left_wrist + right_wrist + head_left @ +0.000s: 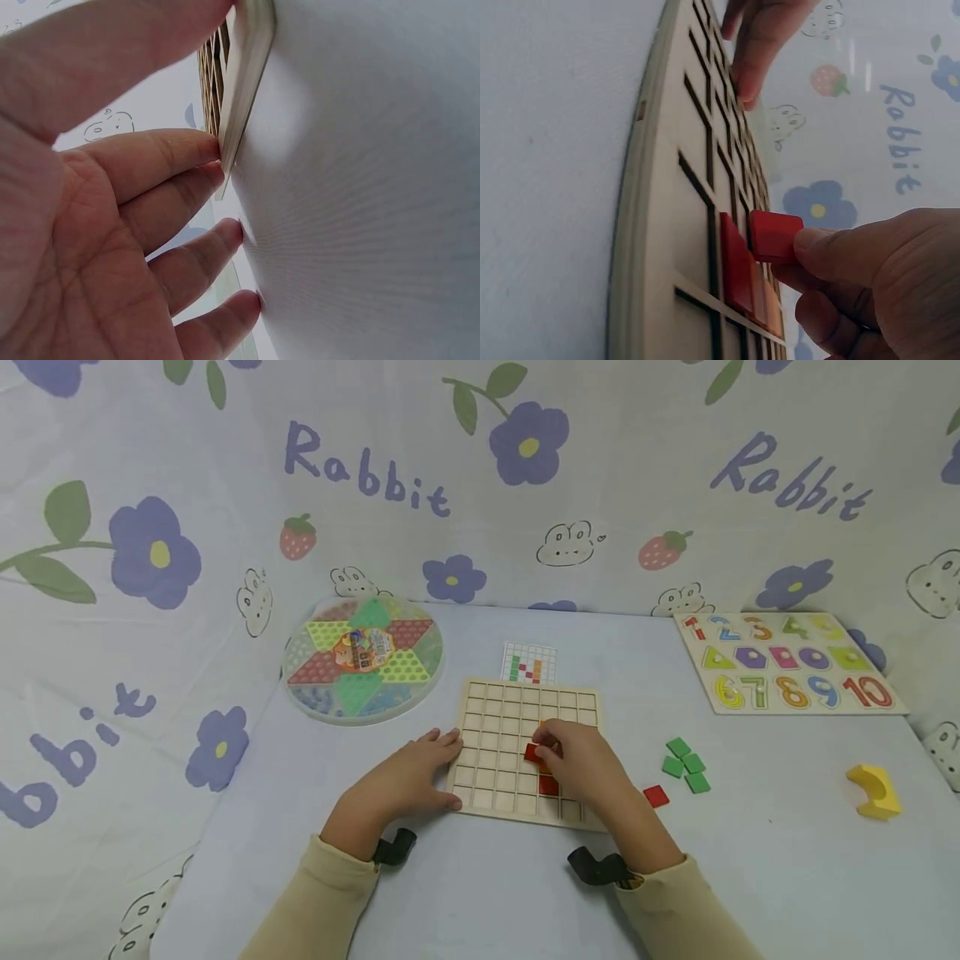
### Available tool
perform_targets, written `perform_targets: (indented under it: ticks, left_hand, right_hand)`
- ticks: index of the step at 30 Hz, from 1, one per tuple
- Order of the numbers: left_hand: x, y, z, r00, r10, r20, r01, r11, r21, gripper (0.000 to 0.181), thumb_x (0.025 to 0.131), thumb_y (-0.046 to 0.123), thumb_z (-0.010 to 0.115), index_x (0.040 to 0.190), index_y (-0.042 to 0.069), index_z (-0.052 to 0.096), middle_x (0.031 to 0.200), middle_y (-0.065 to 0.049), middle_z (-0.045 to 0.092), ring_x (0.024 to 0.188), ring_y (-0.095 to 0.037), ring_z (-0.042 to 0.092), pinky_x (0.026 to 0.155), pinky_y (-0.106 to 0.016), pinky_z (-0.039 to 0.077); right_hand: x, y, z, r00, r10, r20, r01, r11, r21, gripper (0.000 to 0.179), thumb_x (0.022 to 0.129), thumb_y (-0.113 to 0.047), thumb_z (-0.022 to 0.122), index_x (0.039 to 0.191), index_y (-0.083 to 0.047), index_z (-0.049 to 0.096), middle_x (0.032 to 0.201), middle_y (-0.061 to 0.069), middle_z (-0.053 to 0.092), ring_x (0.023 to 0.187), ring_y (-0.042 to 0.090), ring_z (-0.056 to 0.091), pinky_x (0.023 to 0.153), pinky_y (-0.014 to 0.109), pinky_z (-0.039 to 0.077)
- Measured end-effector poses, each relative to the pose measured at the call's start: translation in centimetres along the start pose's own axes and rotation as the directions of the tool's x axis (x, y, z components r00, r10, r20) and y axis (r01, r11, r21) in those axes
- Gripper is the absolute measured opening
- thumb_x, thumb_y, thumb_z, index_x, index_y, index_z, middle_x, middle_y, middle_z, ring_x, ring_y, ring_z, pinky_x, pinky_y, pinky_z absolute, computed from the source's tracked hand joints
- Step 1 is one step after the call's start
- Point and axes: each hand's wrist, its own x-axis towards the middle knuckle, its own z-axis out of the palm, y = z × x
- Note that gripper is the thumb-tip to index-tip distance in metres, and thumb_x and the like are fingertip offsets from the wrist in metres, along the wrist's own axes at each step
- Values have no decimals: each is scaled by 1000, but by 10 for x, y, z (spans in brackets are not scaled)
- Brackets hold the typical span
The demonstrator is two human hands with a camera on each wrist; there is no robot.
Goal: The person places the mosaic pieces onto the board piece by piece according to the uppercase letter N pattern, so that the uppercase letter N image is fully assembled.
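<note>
In the head view a wooden grid board (483,737) lies flat on the white table. My left hand (408,777) rests at its left side, thumb and fingertips against the edge; the left wrist view shows these fingers (169,154) spread and nearly straight. My right hand (581,764) pinches a red square tile (776,234) between thumb and fingers, tilted just above the grid. Another red tile (548,786) sits in a cell near the board's front, with orange tiles (773,307) in line beyond it. The right hand covers part of the board in the head view.
Behind the board lies a small pattern card (528,652). To the right are several green tiles (693,763), a loose red tile (656,796) and a yellow arch block (873,792). A number puzzle (765,653) lies back right, a round star-patterned game board (360,693) back left.
</note>
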Motion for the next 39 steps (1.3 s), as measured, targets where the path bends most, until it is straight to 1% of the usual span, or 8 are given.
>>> perform_targets:
  ticks: [4,9,14,20,29,32,35,39]
  left_hand:
    - [0,1,0,1000,0,3,0,1000,0,94,93,30,90,169,9,41,180,-6,32,170,-34,19,138,-56,19]
    - [-1,0,-1,1000,1,2,-1,1000,5,94,93,30,90,170,9,40,180,-6,31,170,-35,19,139,-56,19]
    - [0,0,0,1000,1,1,-1,1000,10,94,93,31,90,170,10,39,180,-6,31,170,-34,19,139,-55,19]
    - [-1,1,0,1000,-3,-2,3,1000,7,94,93,30,90,170,10,40,180,-5,31,170,-34,18,139,-55,19]
    - [-3,4,-2,1000,-5,-2,5,1000,-5,93,93,29,90,169,9,40,180,-5,31,170,-34,18,139,-56,19]
    - [-3,5,-2,1000,-8,0,8,1000,-7,94,93,29,90,169,9,40,180,-5,31,170,-34,18,139,-55,19]
    - [-2,5,-2,1000,-11,2,11,1000,-2,94,93,29,90,169,9,40,180,-5,31,170,-34,18,139,-55,19]
    - [-2,5,-2,1000,-16,4,16,1000,10,93,94,29,89,170,9,40,180,-5,31,170,-34,18,139,-55,19]
  right_hand:
    - [6,0,8,1000,-10,4,10,1000,0,11,104,-13,74,115,-15,77,104,1,76,91,20,63,84,39,59]
    - [6,-1,11,1000,-7,20,7,1000,-9,9,103,-12,75,111,-16,78,109,2,76,97,22,65,91,43,62]
    - [4,-1,14,998,-52,25,53,997,-47,5,101,-9,78,105,-12,80,110,5,75,106,25,66,97,46,62]
    - [2,-2,16,996,-87,5,87,993,-84,4,99,-9,80,103,-11,80,109,5,73,106,26,67,97,47,61]
    - [1,-1,14,996,-90,3,90,993,-79,4,100,-10,79,104,-11,80,110,5,73,107,27,66,98,47,60]
    - [0,2,6,998,-66,-12,66,998,-24,6,102,-12,77,107,-11,80,111,5,74,105,26,66,96,46,61]
    - [-6,9,-11,998,-28,-60,30,999,35,10,104,-11,74,112,-10,80,114,6,75,103,27,66,90,45,60]
    - [-23,30,-39,993,47,-106,-43,998,37,17,105,-11,71,121,-7,78,121,10,74,104,28,66,82,40,57]
